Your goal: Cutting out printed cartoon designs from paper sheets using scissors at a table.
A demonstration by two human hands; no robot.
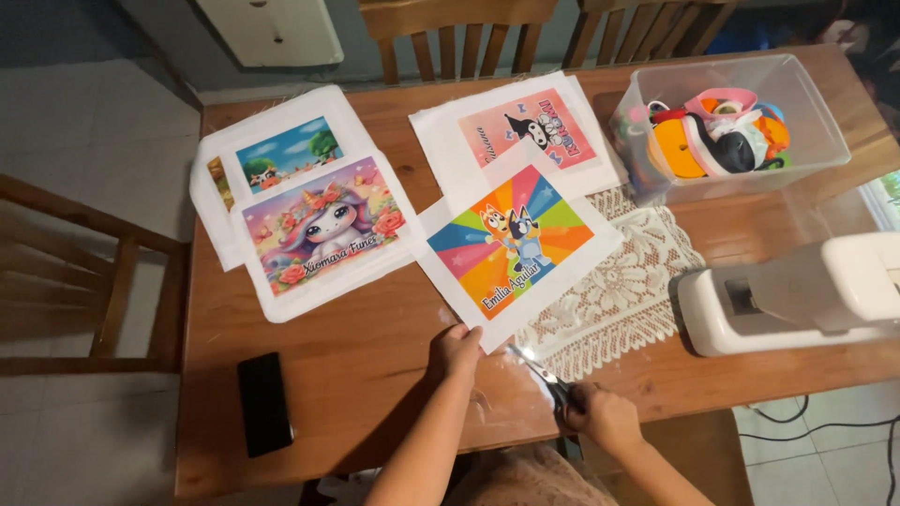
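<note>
Bin — perhaps ribbon spools, scissors cutting

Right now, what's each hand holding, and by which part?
Left hand pinches the rainbow cartoon print's bottom corner; right hand holds scissors by the handles.

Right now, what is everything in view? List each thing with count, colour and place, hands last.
Table: one, brown wood, centre.
Printed fabric panels: four; rainbow one at centre, unicorn one and landscape one at left, pink one at the far side.
Lace doily: one, cream, under the rainbow panel's right edge.
Clear plastic bin: one, far right, holding colourful items.
Sewing machine: one, white, right edge.
Phone: one, black, near left.
Chairs: three, wooden; one at left, two beyond the table.
Scissors: one pair, in right hand.
Left hand: grips rainbow panel's corner.
Right hand: grips scissors.
</note>
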